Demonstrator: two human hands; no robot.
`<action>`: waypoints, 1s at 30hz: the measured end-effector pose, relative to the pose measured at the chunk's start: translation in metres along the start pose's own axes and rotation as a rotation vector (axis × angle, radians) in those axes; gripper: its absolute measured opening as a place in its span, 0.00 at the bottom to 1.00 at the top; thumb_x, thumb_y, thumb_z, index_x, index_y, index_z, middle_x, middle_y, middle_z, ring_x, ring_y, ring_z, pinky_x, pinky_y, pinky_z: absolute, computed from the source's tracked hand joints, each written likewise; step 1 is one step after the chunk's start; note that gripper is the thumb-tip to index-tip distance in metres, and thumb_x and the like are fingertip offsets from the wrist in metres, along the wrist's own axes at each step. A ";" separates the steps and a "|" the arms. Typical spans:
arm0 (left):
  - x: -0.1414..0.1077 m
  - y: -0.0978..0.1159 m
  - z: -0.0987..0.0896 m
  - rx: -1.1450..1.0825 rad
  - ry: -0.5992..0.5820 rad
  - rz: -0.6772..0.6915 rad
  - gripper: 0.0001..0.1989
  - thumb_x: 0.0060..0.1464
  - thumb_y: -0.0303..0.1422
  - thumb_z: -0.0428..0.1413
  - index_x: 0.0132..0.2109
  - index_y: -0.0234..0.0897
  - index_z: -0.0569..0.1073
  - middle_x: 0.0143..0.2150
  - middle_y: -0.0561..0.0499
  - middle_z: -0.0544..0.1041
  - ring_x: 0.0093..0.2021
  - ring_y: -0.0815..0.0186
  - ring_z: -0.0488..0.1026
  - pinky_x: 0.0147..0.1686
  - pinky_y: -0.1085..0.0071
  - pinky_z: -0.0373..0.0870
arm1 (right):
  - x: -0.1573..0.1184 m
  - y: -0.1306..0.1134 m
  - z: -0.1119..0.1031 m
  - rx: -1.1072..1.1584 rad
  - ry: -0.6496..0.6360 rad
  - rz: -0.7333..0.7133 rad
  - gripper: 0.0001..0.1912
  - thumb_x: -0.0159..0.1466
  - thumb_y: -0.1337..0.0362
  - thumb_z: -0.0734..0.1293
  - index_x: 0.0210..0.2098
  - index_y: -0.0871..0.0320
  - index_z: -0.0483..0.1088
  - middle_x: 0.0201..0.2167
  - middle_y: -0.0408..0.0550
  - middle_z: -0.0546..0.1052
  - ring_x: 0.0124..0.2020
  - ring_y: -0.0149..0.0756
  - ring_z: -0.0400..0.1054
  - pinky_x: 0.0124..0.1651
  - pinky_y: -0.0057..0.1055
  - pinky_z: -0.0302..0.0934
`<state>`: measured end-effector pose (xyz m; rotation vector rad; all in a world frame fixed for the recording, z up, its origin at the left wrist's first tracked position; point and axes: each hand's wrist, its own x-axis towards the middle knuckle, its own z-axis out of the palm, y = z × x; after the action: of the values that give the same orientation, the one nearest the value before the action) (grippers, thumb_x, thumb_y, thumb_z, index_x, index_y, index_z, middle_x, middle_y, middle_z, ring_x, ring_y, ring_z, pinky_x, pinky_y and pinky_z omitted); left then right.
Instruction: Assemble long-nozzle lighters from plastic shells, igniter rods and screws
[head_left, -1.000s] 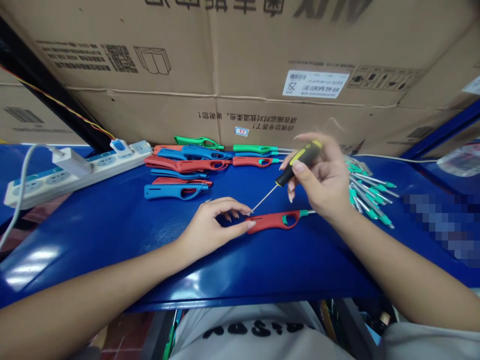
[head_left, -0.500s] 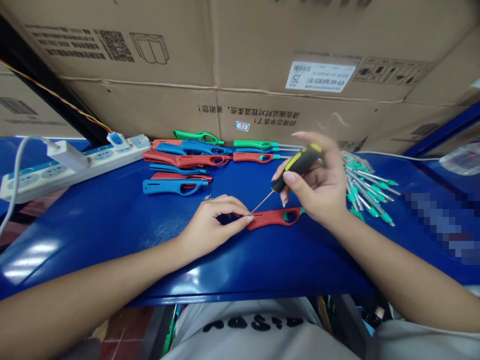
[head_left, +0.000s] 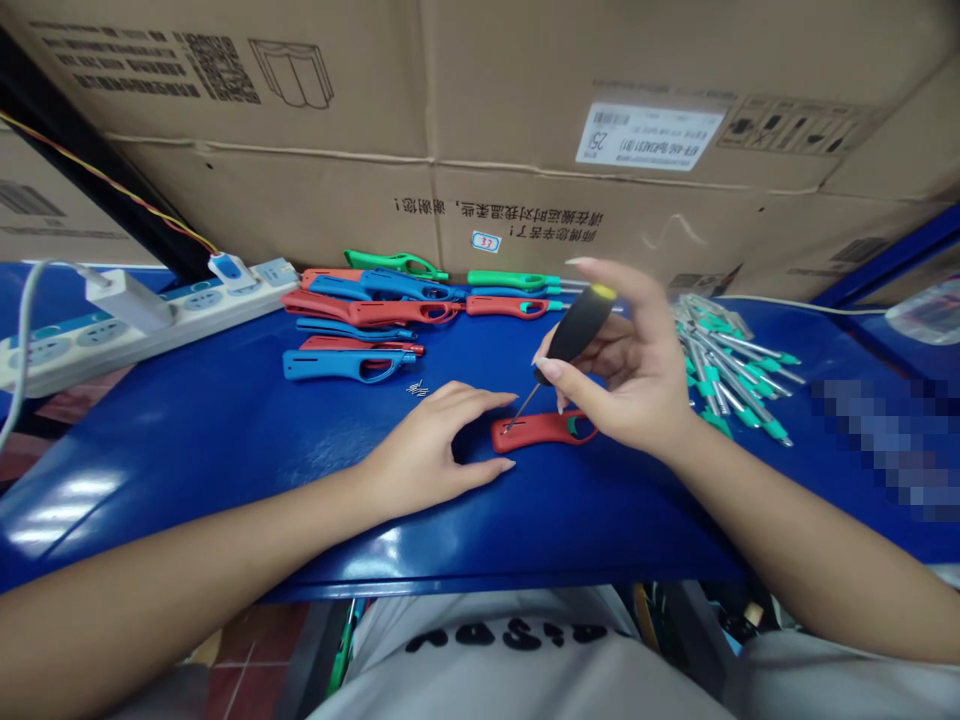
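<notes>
My right hand (head_left: 626, 365) grips a black and yellow screwdriver (head_left: 576, 325), tilted with its tip down on the rear end of a red lighter (head_left: 536, 432). The lighter lies flat on the blue table, its trigger end partly behind my right hand. Around the lighter's rear end, my left hand (head_left: 435, 445) rests with thumb and forefinger apart and nothing between them. A small pile of screws (head_left: 417, 388) lies just beyond my left hand.
Red, blue and green lighter casings (head_left: 345, 365) lie at the back left. Finished-looking lighters with metal tubes (head_left: 510, 306) lie beside them. Several metal tubes with green ends (head_left: 731, 365) are heaped at right. A power strip (head_left: 112, 330) stands at left; a cardboard box (head_left: 315, 205) walls the back.
My left thumb and forefinger have parted from the screwdriver tip and the lighter. My right hand has shifted slightly left, and the screwdriver stands steeper, its tip on the lighter.
</notes>
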<state>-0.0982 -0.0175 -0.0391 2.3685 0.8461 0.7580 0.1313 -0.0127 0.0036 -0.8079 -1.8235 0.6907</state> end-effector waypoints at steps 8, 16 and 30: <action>0.000 -0.007 0.004 0.001 -0.037 0.025 0.21 0.61 0.32 0.61 0.60 0.38 0.71 0.52 0.46 0.79 0.52 0.59 0.74 0.54 0.59 0.71 | -0.003 0.003 0.003 -0.045 -0.048 0.002 0.32 0.68 0.57 0.68 0.66 0.43 0.51 0.40 0.47 0.76 0.37 0.40 0.77 0.30 0.34 0.75; 0.000 -0.008 0.005 -0.002 -0.035 0.046 0.20 0.60 0.31 0.62 0.59 0.37 0.72 0.52 0.46 0.79 0.51 0.59 0.73 0.53 0.60 0.71 | -0.004 0.005 0.006 0.000 -0.060 -0.047 0.32 0.67 0.61 0.70 0.65 0.42 0.54 0.48 0.47 0.76 0.38 0.36 0.77 0.31 0.31 0.74; 0.001 -0.008 0.005 -0.005 -0.034 0.072 0.17 0.60 0.31 0.62 0.56 0.40 0.73 0.51 0.46 0.80 0.51 0.57 0.74 0.54 0.57 0.71 | -0.007 0.005 0.007 -0.065 -0.074 -0.114 0.33 0.66 0.63 0.70 0.66 0.43 0.54 0.60 0.51 0.70 0.42 0.36 0.76 0.38 0.36 0.77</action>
<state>-0.0974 -0.0129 -0.0474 2.4118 0.7480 0.7446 0.1275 -0.0154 -0.0064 -0.7233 -1.9510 0.5974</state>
